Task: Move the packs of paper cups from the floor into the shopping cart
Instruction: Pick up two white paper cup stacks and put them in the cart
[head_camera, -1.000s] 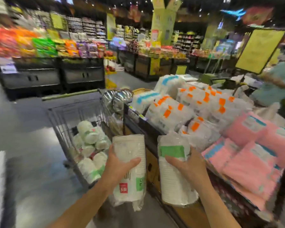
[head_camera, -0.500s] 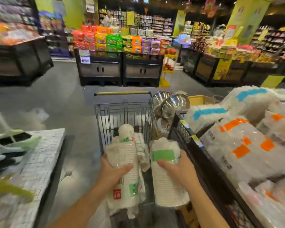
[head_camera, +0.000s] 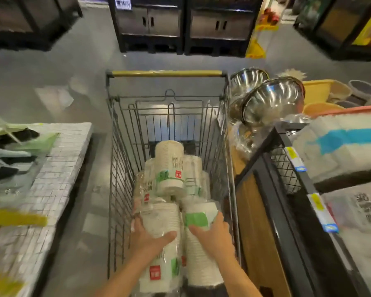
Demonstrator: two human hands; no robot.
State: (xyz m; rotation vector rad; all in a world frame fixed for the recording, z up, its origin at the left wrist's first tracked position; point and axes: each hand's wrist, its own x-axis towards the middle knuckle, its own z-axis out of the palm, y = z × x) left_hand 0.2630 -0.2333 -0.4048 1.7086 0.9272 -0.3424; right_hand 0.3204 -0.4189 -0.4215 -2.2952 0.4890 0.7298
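Note:
A wire shopping cart (head_camera: pixel 120 168) with a yellow handle stands straight ahead of me. Several clear-wrapped packs of white paper cups (head_camera: pixel 169 166) with green and red labels lie in its basket. My left hand (head_camera: pixel 150 236) grips one pack of paper cups (head_camera: pixel 161 219) over the cart's near end. Beside it, my right hand (head_camera: pixel 214 234) grips a second pack (head_camera: pixel 201 264) with a green label. Both held packs point down into the basket, their lower ends hidden by the frame edge.
Right of the cart stands a black-framed display bin (head_camera: pixel 287 189) of wrapped white packs, with steel bowls (head_camera: pixel 270 99) at its far corner. A low stand with white tiled goods (head_camera: pixel 51 168) sits on the left. Dark shelving units (head_camera: pixel 150 24) stand across the grey floor.
My view has tilted down onto the cart and come closer. Both hands have carried their packs forward and lower, over the cart's near end.

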